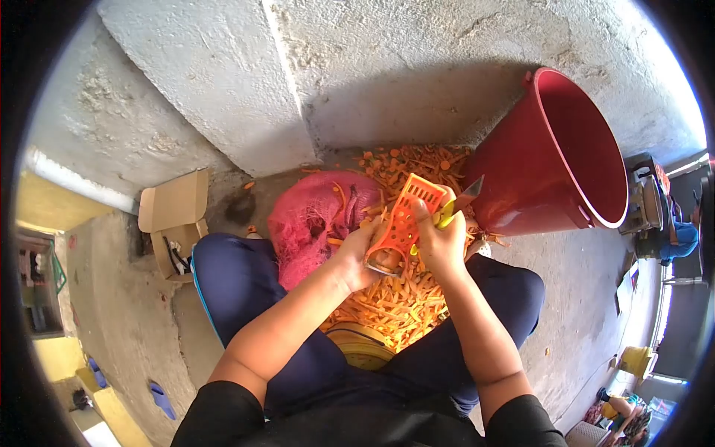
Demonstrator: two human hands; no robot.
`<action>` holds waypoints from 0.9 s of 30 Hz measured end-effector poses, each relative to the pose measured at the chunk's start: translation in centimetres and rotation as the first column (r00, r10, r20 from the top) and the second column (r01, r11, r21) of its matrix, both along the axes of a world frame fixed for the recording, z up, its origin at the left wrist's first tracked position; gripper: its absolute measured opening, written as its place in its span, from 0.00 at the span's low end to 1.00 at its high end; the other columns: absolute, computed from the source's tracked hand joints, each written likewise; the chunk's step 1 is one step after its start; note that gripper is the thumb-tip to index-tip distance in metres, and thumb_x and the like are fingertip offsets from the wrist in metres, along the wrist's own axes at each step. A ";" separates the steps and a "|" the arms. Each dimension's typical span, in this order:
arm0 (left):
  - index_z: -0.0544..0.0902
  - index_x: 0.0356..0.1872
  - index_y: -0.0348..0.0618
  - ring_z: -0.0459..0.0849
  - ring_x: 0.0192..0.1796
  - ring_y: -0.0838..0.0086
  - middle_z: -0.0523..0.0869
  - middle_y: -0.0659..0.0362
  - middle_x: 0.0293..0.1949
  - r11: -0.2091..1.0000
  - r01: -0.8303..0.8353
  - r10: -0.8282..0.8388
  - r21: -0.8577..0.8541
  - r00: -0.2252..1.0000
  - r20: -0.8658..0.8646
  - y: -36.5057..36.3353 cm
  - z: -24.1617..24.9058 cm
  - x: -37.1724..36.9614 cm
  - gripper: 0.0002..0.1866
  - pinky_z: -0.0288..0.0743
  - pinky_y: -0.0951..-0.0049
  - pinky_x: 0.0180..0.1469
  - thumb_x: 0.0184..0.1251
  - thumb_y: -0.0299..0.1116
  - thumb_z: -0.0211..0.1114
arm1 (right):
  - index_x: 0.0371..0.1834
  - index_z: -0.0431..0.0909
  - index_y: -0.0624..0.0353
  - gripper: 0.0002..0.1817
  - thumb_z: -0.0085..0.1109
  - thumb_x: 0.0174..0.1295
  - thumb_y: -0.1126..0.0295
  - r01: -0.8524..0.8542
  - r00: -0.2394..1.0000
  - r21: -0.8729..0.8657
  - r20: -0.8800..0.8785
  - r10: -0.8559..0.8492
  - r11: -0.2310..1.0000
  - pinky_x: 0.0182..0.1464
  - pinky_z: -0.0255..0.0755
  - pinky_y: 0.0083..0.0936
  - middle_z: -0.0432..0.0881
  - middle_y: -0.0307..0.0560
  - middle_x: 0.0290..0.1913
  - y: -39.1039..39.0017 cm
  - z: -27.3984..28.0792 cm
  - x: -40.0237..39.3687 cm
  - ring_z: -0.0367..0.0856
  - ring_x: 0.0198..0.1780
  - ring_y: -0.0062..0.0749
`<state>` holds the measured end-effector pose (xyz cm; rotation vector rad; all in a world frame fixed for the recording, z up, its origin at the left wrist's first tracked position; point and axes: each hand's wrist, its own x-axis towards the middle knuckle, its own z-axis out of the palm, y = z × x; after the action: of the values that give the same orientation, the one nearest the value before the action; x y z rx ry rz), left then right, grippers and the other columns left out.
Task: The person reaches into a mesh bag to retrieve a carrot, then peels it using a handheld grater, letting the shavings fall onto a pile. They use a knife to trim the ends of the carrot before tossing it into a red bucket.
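My left hand (357, 257) is closed around the lower left side of an orange perforated plastic tool (406, 223), tilted in front of me. My right hand (441, 242) is wrapped round a yellow-green handle (447, 214) with a blade (469, 192) pointing up to the right, and its fingers also touch the tool's right side. Something brownish shows in the tool's lower opening, too small to identify. Cut orange pieces (395, 313) lie heaped beneath my hands. Left of them is a pink mesh sack (302, 223).
A big red bucket (506, 164) leans at the right of the heap. An open cardboard box (175, 205) lies at the left near the wall (216, 67). Blue slippers (161, 400) are at lower left. Two people (679, 237) (625, 408) are far right.
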<state>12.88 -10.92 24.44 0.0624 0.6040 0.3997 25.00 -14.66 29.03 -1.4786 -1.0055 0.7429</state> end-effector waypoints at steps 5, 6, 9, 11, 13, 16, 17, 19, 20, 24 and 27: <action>0.70 0.48 0.39 0.79 0.42 0.70 0.78 0.54 0.44 0.998 0.049 -0.051 0.040 0.998 0.044 -0.2 -0.9 0.1 0.19 0.74 0.69 0.44 0.68 0.41 0.38 | 0.39 0.69 0.63 0.10 0.52 0.57 0.70 0.051 0.994 0.001 0.093 -0.051 0.999 0.34 0.69 0.24 0.77 0.48 0.28 -0.2 -0.6 0.1 0.76 0.30 0.29; 0.70 0.48 0.38 0.79 0.41 0.70 0.78 0.54 0.43 0.991 0.096 -0.106 0.095 0.989 0.107 -0.1 -1.7 -0.2 0.20 0.74 0.69 0.42 0.68 0.42 0.38 | 0.38 0.69 0.63 0.10 0.53 0.56 0.70 0.087 0.989 -0.004 0.121 -0.086 0.996 0.35 0.69 0.25 0.77 0.49 0.28 -0.2 -0.7 0.3 0.76 0.30 0.30; 0.70 0.45 0.38 0.80 0.36 0.69 0.79 0.55 0.39 0.938 0.238 -0.271 0.253 0.957 0.101 -0.8 -1.8 -1.1 0.21 0.76 0.69 0.34 0.68 0.45 0.38 | 0.35 0.70 0.62 0.06 0.51 0.57 0.73 0.278 0.902 0.033 0.335 -0.272 0.960 0.39 0.65 0.21 0.73 0.40 0.31 0.5 -1.4 3.5 0.68 0.34 0.22; 0.71 0.42 0.39 0.80 0.32 0.67 0.79 0.54 0.34 0.920 0.267 -0.290 0.287 0.956 0.039 -1.8 0.6 -1.3 0.21 0.76 0.68 0.28 0.66 0.48 0.40 | 0.32 0.69 0.62 0.06 0.53 0.57 0.71 0.517 0.741 0.137 0.422 -0.522 0.845 0.35 0.66 0.21 0.75 0.41 0.29 1.6 -2.3 8.0 0.71 0.32 0.21; 0.71 0.42 0.40 0.80 0.32 0.67 0.79 0.54 0.33 0.947 0.214 -0.220 0.239 0.976 -0.001 -1.7 1.0 -1.3 0.21 0.75 0.67 0.28 0.66 0.48 0.41 | 0.33 0.69 0.61 0.05 0.51 0.59 0.71 0.539 0.832 0.093 0.097 -0.547 0.837 0.30 0.65 0.16 0.73 0.37 0.25 1.6 -3.2 10.9 0.69 0.28 0.15; 0.71 0.44 0.42 0.80 0.34 0.67 0.79 0.55 0.34 0.980 0.168 -0.166 0.105 0.986 -0.021 -0.6 -0.4 -1.5 0.20 0.75 0.64 0.31 0.66 0.48 0.43 | 0.37 0.70 0.62 0.09 0.53 0.58 0.68 0.409 0.901 0.120 0.104 -0.421 0.905 0.28 0.62 0.20 0.72 0.38 0.25 1.4 -1.9 8.4 0.64 0.24 0.20; 0.71 0.45 0.41 0.79 0.35 0.67 0.79 0.56 0.35 0.985 0.142 -0.141 0.099 0.990 -0.018 -0.5 -0.2 -1.4 0.21 0.75 0.64 0.31 0.66 0.48 0.42 | 0.37 0.70 0.61 0.08 0.53 0.58 0.69 0.331 0.941 0.115 0.038 -0.337 0.937 0.31 0.62 0.19 0.72 0.37 0.27 1.1 -1.4 6.8 0.65 0.28 0.18; 0.71 0.46 0.41 0.79 0.37 0.67 0.79 0.56 0.38 0.991 0.107 -0.109 0.084 0.994 0.018 -0.4 -0.2 -1.1 0.21 0.75 0.64 0.32 0.66 0.47 0.42 | 0.36 0.69 0.60 0.05 0.50 0.59 0.71 0.204 0.971 0.085 -0.141 -0.191 0.975 0.31 0.64 0.13 0.73 0.36 0.28 0.7 -0.9 3.8 0.69 0.29 0.14; 0.71 0.47 0.42 0.79 0.38 0.67 0.79 0.56 0.39 0.992 0.097 -0.101 0.074 0.994 0.051 -0.4 -0.6 -1.0 0.21 0.75 0.64 0.33 0.66 0.47 0.41 | 0.37 0.69 0.60 0.06 0.50 0.59 0.71 0.115 0.980 0.035 -0.167 -0.107 0.993 0.32 0.64 0.13 0.73 0.36 0.29 0.1 -0.2 2.7 0.69 0.29 0.14; 0.70 0.50 0.43 0.79 0.41 0.68 0.79 0.56 0.43 0.998 0.025 -0.021 -0.062 0.998 0.059 -0.5 1.5 -0.1 0.19 0.76 0.64 0.39 0.67 0.44 0.40 | 0.40 0.68 0.61 0.10 0.52 0.59 0.69 -0.010 0.994 0.049 -0.104 0.015 0.999 0.34 0.66 0.13 0.73 0.36 0.31 -0.5 -0.7 0.8 0.69 0.31 0.14; 0.69 0.50 0.44 0.79 0.43 0.69 0.78 0.57 0.43 0.998 0.061 -0.059 -0.006 0.989 0.138 -0.6 0.9 -0.4 0.18 0.75 0.65 0.43 0.68 0.42 0.40 | 0.41 0.67 0.62 0.11 0.52 0.59 0.68 -0.044 0.997 0.027 -0.060 0.046 0.999 0.36 0.67 0.15 0.73 0.37 0.32 -0.7 -0.4 0.3 0.70 0.33 0.15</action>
<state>12.43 -11.51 25.34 0.0422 0.4668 0.3395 25.34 -15.37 28.62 -1.4071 -1.0010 0.7998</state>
